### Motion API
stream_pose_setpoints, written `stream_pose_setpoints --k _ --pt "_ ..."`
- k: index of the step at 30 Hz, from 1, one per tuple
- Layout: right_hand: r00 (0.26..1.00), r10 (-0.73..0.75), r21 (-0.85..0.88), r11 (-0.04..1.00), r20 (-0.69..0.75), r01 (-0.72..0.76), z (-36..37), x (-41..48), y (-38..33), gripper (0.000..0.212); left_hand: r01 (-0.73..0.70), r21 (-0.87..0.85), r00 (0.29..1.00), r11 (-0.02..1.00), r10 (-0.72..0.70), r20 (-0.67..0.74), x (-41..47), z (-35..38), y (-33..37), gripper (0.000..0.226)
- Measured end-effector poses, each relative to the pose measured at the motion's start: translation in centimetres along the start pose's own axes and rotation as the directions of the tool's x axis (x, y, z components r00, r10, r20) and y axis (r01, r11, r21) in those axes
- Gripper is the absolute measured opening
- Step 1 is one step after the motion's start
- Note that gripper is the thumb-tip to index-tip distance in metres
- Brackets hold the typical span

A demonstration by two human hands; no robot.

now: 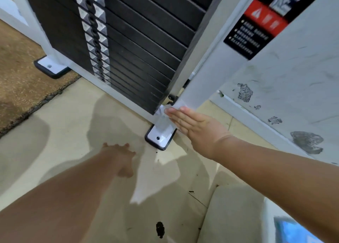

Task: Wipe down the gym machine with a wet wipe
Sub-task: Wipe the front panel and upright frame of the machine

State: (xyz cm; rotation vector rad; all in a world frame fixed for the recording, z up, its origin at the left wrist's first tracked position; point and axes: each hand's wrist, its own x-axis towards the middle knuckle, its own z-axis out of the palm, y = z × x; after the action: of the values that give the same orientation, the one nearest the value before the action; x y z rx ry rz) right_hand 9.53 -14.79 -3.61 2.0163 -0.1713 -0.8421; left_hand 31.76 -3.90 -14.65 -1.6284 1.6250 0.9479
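Observation:
The gym machine has a white frame post [205, 68] and a black weight stack [132, 46]. My right hand [190, 122] lies flat, fingers together, pressing a white wet wipe [165, 118] against the bottom of the post, just above its white foot plate [159, 138]. My left hand [122, 156] hangs lower over the floor, fingers loosely spread, holding nothing.
A second foot plate [49, 66] sits at the left on a brown mat [22, 81]. A scuffed white wall [293, 88] runs along the right, with a black and red warning label [264, 22] on the frame. The beige floor [73, 132] has dark spots.

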Motion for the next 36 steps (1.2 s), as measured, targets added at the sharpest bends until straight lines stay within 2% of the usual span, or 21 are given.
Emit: stream_pose_setpoints --k 4,7,11,14,16,18,20,22,24,27,31,33,36 --pt "0.991 0.091 0.024 0.996 -0.099 -0.089 -1.0 -3.2 3.9 0.072 -0.061 -0.137 0.948 0.989 0.014 -0.318 -3.8 -6.0 0.2 0.078" --pt "0.956 0.213 0.029 0.977 -0.199 -0.212 -2.3 -5.6 6.9 0.069 -0.154 -0.181 0.843 0.971 0.033 -0.536 -7.7 -9.2 0.7 0.070" --pt "0.891 0.302 0.056 0.952 -0.339 -0.302 -3.0 -8.1 11.2 0.078 -0.289 -0.276 0.717 0.917 0.016 -0.697 -12.9 -11.1 2.5 0.070" --pt "0.857 0.328 0.061 0.941 -0.397 -0.332 -4.6 -10.8 15.7 0.079 -0.435 -0.304 0.563 0.848 -0.008 -0.827 -17.0 -12.6 4.3 0.069" --pt "0.840 0.340 0.074 0.937 -0.423 -0.342 -6.0 -12.9 19.2 0.080 -0.549 -0.265 0.401 0.793 -0.029 -0.916 -20.1 -14.1 5.3 0.069" --pt "0.819 0.361 0.088 0.928 -0.447 -0.362 -7.4 -14.8 22.7 0.080 -0.649 -0.217 0.270 0.729 -0.046 -0.962 -23.5 -16.0 6.4 0.070" --pt "0.813 0.364 0.085 0.926 -0.455 -0.368 -8.9 -16.8 26.2 0.082 -0.700 -0.173 0.182 0.693 -0.061 -0.981 -27.0 -18.1 7.3 0.074" --pt "0.812 0.360 0.073 0.926 -0.458 -0.370 -10.7 -18.9 30.0 0.084 -0.712 -0.189 0.158 0.676 -0.108 -0.981 -30.9 -20.4 8.1 0.078" --pt "0.802 0.366 0.082 0.924 -0.473 -0.373 -12.7 -21.0 34.3 0.084 -0.705 -0.211 0.171 0.677 -0.127 -0.977 -35.1 -23.1 8.5 0.082" --pt "0.769 0.383 0.081 0.913 -0.511 -0.401 -16.0 -24.4 41.4 0.085 -0.681 -0.203 0.198 0.704 -0.090 -0.976 -42.1 -27.6 8.8 0.088" --pt "0.750 0.389 0.077 0.906 -0.536 -0.415 -20.5 -29.7 50.6 0.089 -0.665 -0.181 0.199 0.725 -0.062 -0.978 -51.6 -34.1 9.4 0.087" --pt "0.748 0.403 0.087 0.901 -0.527 -0.424 -22.5 -32.6 54.7 0.092 -0.698 -0.225 0.227 0.680 -0.088 -0.970 -56.4 -37.0 10.0 0.088" --pt "0.752 0.424 0.121 0.897 -0.505 -0.425 -25.1 -36.9 60.0 0.094 -0.769 -0.318 0.274 0.554 -0.164 -0.948 -63.3 -40.6 10.9 0.084"
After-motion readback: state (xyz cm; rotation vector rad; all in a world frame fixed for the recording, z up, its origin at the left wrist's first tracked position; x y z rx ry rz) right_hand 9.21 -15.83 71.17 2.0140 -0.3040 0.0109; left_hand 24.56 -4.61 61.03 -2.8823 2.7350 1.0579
